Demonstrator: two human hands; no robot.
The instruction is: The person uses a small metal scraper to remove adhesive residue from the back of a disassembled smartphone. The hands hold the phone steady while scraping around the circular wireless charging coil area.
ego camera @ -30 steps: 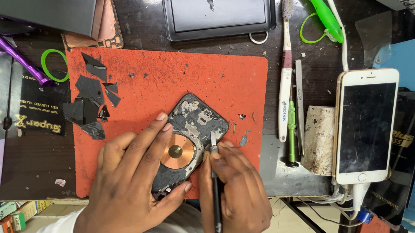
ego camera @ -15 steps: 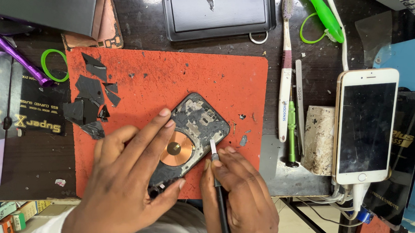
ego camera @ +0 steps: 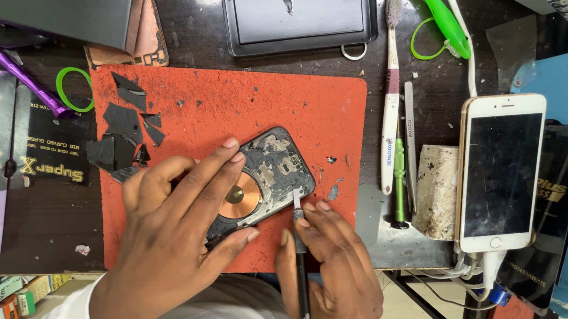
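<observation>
On orange mat (ego camera: 312, 110) | left hand (ego camera: 172, 237) flat on phone back (ego camera: 277, 165) | right hand (ego camera: 336, 270) grips scraper (ego camera: 301, 243)

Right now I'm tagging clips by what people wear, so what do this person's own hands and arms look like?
Both hands are bare: the left hand and the right hand show no gloves, rings or watch. The fingers have short, plain nails. A pale sleeve edge shows at the left wrist; the right forearm is out of frame.

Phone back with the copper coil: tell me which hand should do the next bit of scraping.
Right. The right hand already holds the scraper tool with its tip at the edge of the phone back. The left hand lies flat over the phone, pinning it to the red mat.
</observation>
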